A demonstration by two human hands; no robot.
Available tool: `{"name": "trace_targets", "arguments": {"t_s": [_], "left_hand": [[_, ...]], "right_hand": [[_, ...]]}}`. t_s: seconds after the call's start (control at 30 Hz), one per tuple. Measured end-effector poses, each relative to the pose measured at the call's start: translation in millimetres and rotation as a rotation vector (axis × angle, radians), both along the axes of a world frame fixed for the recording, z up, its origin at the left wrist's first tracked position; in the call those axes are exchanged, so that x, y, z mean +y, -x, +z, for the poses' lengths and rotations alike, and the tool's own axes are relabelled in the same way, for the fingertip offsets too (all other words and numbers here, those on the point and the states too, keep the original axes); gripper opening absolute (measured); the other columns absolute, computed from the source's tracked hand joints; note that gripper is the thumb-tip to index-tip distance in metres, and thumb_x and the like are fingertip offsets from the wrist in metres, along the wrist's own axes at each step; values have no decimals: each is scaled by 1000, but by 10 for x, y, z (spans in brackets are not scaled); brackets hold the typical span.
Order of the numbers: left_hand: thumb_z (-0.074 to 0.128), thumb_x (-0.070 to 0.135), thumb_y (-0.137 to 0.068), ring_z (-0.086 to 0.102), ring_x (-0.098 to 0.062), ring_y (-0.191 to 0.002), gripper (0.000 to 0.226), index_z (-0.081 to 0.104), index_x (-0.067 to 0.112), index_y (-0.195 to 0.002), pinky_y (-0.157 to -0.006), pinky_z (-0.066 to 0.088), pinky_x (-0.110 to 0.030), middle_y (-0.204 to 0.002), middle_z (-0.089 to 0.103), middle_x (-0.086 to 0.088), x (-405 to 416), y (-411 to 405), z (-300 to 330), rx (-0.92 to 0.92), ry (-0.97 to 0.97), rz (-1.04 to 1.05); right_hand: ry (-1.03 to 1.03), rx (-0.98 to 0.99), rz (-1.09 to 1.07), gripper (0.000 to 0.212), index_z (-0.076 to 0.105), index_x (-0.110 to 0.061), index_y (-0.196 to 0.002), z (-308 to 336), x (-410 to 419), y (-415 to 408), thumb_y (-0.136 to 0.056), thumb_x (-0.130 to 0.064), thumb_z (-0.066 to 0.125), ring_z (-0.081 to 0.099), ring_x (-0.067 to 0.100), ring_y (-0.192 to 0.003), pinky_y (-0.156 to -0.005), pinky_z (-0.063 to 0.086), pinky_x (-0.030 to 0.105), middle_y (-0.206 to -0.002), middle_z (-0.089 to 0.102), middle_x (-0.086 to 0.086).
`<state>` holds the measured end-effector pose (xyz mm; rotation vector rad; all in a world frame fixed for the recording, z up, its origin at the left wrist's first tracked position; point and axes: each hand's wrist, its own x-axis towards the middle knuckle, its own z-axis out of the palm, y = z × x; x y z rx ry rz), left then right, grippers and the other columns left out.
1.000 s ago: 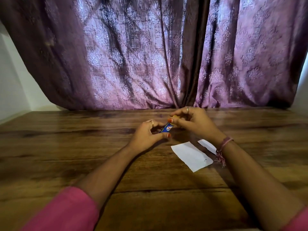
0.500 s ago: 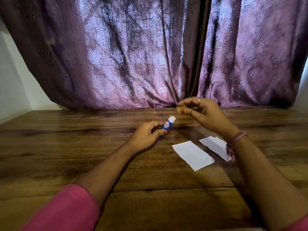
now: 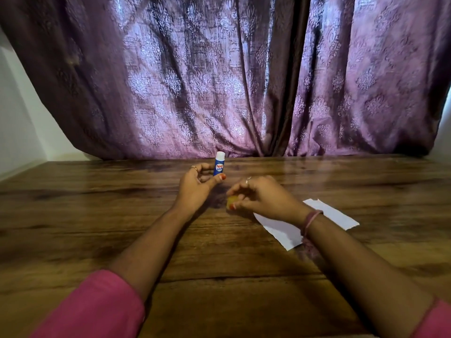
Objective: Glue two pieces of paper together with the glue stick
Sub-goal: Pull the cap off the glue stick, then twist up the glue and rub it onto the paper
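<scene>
My left hand [image 3: 197, 186] holds a blue glue stick [image 3: 219, 165] upright by its base, its white glue tip showing uncapped at the top. My right hand [image 3: 261, 197] is low over the wooden table [image 3: 122, 215], fingers closed on the small yellow cap [image 3: 231, 200]. Two white pieces of paper lie flat on the table to the right: the near piece [image 3: 280, 230] is partly under my right wrist, and the far piece [image 3: 334, 213] lies just behind it.
A purple patterned curtain [image 3: 219, 81] hangs along the table's far edge. White wall shows at the far left and far right. Pink sleeves cover both my forearms at the bottom of the view.
The cap came off the glue stick. My right hand carried it up, then down toward the table in front of the papers. My left hand turned the stick upright.
</scene>
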<state>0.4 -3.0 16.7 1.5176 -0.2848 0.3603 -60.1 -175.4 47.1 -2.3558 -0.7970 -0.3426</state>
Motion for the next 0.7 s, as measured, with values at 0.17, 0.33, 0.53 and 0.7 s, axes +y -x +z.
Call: {"name": "trace_targets", "arguments": {"t_s": [0.17, 0.33, 0.53, 0.7], "left_hand": [[75, 2, -74, 66, -7, -70, 24, 65, 19, -87, -73, 52, -26, -79, 71, 3, -21, 50, 64, -26, 15, -23], [74, 1, -74, 65, -16, -79, 21, 66, 14, -88, -81, 52, -33, -80, 72, 1, -46, 154, 149, 7, 130, -70], [73, 7, -76, 65, -21, -79, 22, 64, 12, -95, -84, 50, -45, -84, 71, -6, -163, 315, 274, 82, 269, -182], [68, 2, -80, 67, -11, -68, 19, 60, 8, -96, -65, 55, -23, -82, 71, -4, -278, 444, 357, 65, 313, -264]], "right_hand": [[202, 49, 61, 28, 69, -14, -107, -122, 143, 10, -79, -18, 74, 66, 12, -78, -74, 47, 17, -87, 73, 4], [18, 139, 43, 39, 63, -10, -114, -60, 87, 36, -77, -17, 77, 62, 9, -76, -75, 52, 23, -95, 70, 5], [-680, 318, -71, 34, 61, -3, -104, 56, 7, 33, -75, -7, 78, 62, 6, -64, -59, 53, 17, -81, 66, 4], [-850, 336, -65, 29, 65, 0, -96, 13, 71, 35, -73, -11, 79, 66, 14, -73, -63, 52, 18, -86, 70, 15]]}}
